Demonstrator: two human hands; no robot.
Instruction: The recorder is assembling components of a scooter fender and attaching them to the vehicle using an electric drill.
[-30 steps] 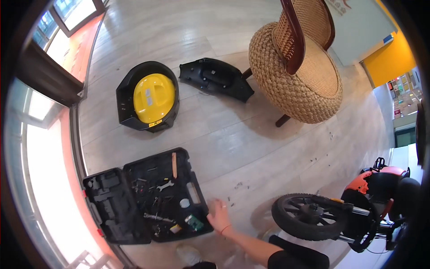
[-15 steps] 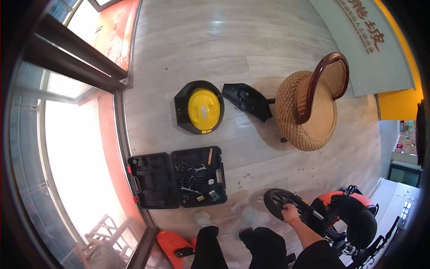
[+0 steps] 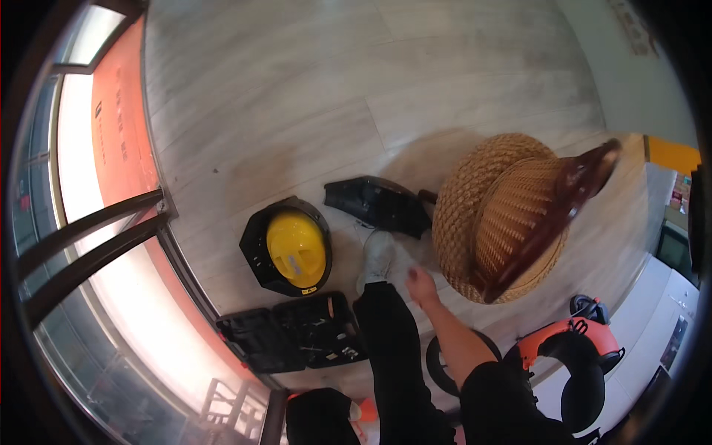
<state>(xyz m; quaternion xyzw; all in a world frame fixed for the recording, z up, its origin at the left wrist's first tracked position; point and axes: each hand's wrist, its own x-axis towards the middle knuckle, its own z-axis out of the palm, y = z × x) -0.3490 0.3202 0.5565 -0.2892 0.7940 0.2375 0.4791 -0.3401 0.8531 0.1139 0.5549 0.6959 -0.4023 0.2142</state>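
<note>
Low and left of centre I have the open black tool case (image 3: 261,338); the right hand (image 3: 420,288) hangs mid-frame, its fingers too blurred for me to tell open from closed. Just above, I see the black panel (image 3: 378,204) between the yellow-domed housing (image 3: 295,246) and, to the right, the woven chair (image 3: 512,215).

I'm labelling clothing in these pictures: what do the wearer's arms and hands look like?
The right arm has a black sleeve ending near the elbow and is bare below it. The right hand is ungloved; blur hides finer detail. The left hand is not in view.
</note>
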